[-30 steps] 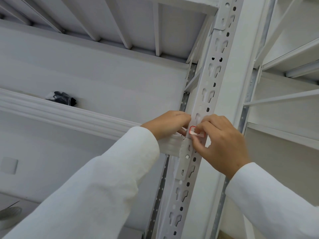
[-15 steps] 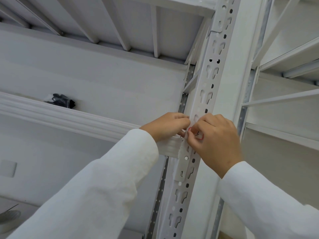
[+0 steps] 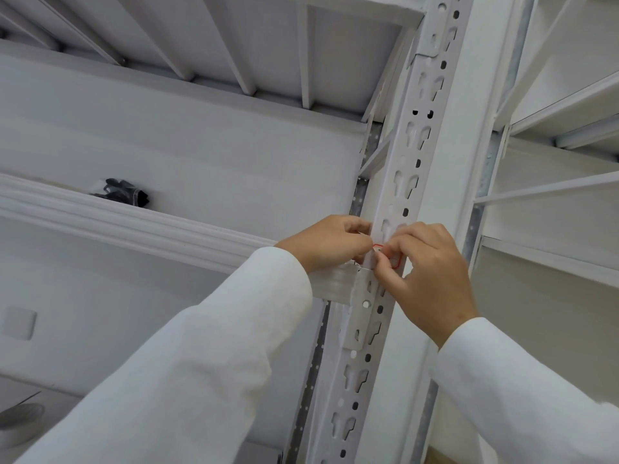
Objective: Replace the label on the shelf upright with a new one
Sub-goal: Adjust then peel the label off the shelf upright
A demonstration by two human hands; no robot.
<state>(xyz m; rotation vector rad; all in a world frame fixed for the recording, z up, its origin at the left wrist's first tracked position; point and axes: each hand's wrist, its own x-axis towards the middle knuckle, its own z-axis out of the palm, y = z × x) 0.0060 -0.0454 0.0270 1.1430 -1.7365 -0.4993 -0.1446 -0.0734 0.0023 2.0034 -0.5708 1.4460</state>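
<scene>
White shelving fills the whole view, seen from below, and the account runs outward from the sleeves. Nearest the camera two white sleeves (image 3: 187, 380) rise toward one spot on the shelf upright (image 3: 398, 195), a perforated white post that leans up and to the right across the frame. Both hands meet there, probably because a small sticker needs one hand to steady and the other to work an edge. On the right hand (image 3: 432, 279) the fingertips (image 3: 385, 261) are pinched together on the label (image 3: 393, 259), a small white sticker with a red border, mostly hidden beneath them. It sits on the front face of the upright, just above the bracket where the shelf beam (image 3: 134, 226) joins. From the red corners that show, its long axis seems to run across the post, slightly tilted with it; whether it is being peeled or pressed cannot be told. Beside it the left hand (image 3: 330, 242) is curled, fingers bent in against the post's left edge; a thin pale sliver shows at them, and what they grasp is unclear. Farther back, a dark bundle (image 3: 122, 192) lies on the shelf
</scene>
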